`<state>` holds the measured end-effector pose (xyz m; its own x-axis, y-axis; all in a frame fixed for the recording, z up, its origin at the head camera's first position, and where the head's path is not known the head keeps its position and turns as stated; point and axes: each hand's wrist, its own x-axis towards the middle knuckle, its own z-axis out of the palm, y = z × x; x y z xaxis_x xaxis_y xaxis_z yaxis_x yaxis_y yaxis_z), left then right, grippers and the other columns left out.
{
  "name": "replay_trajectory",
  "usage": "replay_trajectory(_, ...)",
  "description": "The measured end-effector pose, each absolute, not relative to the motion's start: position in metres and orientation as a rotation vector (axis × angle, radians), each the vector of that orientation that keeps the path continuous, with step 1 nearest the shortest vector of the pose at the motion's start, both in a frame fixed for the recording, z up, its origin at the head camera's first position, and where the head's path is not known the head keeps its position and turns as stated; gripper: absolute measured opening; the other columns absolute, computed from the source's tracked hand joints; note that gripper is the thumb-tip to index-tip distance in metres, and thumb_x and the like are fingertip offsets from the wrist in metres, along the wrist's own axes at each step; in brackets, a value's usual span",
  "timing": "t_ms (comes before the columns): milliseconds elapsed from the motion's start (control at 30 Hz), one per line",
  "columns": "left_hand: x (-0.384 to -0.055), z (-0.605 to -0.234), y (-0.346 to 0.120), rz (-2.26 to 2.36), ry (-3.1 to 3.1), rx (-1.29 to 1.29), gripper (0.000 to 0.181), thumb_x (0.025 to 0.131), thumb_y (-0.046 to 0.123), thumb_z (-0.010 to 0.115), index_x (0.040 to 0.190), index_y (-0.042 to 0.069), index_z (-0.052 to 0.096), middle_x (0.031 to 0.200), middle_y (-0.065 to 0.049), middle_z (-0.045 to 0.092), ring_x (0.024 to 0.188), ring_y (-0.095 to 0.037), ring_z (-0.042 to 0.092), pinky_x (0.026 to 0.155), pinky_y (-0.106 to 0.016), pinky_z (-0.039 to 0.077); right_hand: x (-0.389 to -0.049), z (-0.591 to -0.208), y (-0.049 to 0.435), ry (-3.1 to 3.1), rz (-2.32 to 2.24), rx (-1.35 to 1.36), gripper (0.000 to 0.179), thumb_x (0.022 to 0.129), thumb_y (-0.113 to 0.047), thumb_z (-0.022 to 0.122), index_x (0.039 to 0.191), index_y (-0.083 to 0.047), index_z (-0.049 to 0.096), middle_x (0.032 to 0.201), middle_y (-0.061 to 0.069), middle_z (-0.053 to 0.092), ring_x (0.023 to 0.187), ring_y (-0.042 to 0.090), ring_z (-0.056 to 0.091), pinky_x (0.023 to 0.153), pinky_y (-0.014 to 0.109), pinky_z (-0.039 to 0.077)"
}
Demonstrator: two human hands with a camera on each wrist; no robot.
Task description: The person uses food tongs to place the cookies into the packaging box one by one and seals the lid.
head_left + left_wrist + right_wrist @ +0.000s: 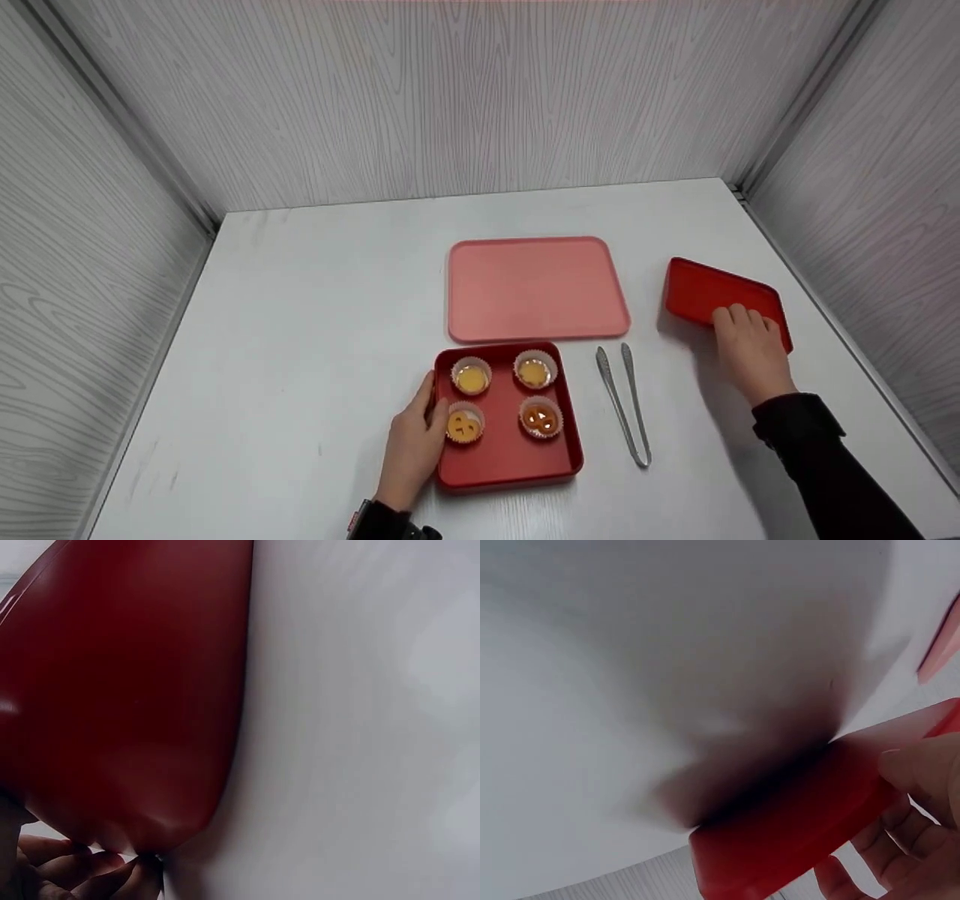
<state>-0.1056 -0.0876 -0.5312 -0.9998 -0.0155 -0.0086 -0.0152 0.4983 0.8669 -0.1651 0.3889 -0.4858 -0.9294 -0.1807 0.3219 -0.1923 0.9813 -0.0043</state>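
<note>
Four-cornered and shallow, a red box (499, 461) sits near the front of the table, holding several small treats in pleated paper cups. Yellow-centred tarts (471, 379) are in its back row; in front are a pretzel-shaped cookie (463, 426) and a glossy brown one (541, 418). My left hand (411, 450) holds the box's left wall, thumb by the rim; the left wrist view shows mostly that wall (127, 690). At the right, my right hand (752, 356) grips the near edge of a red box lid (712, 291). The lid is tilted, its lower edge at the tabletop in the right wrist view.
Behind the box lies a flat pink tray (536, 289) with nothing on it. Metal tongs (626, 409) rest between the box and my right arm, their tips pointing away. Wood-grain panels (465, 97) enclose the white table at the back and both sides.
</note>
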Motion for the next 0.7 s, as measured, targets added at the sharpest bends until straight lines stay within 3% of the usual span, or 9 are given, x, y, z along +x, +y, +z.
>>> replay_trajectory(233, -0.107, -0.531, -0.095, -1.63, -2.716, -0.019, 0.058, 0.108, 0.028, 0.053, 0.157, 0.002, 0.038, 0.157, -0.016, 0.045, 0.146, -0.031, 0.041, 0.116, -0.05, 0.038, -0.169, -0.466, 0.378, -2.474, 0.098, 0.306, 0.026, 0.085, 0.021, 0.063, 0.106, 0.01, 0.052, 0.096, 0.029, 0.051, 0.083, 0.047, 0.052, 0.068, 0.054, 0.046)
replay_trajectory(433, -0.108, -0.53, -0.098, -1.633, -2.694, -0.066, 0.057, 0.109, 0.029, 0.051, 0.155, -0.002, 0.039, 0.157, -0.018, 0.044, 0.146, -0.034, 0.04, 0.117, -0.05, 0.036, -0.165, -0.441, 0.367, -2.325, 0.183, 0.294, 0.016, 0.098, 0.011, 0.055, 0.113, 0.009, 0.055, 0.101, 0.028, 0.052, 0.083, 0.045, 0.056, 0.061, 0.051, 0.049)
replay_trajectory(700, -0.112, -0.516, -0.108, -1.63, -2.646, -0.026, 0.058, 0.109, 0.033, 0.05, 0.155, 0.001, 0.04, 0.156, -0.016, 0.047, 0.138, -0.033, 0.051, 0.111, -0.048, 0.044, -0.156, -0.401, 0.343, -2.162, 0.305, 0.405, 0.021, 0.095, 0.015, 0.057, 0.114, 0.007, 0.06, 0.101, 0.029, 0.056, 0.085, 0.048, 0.054, 0.074, 0.057, 0.046)
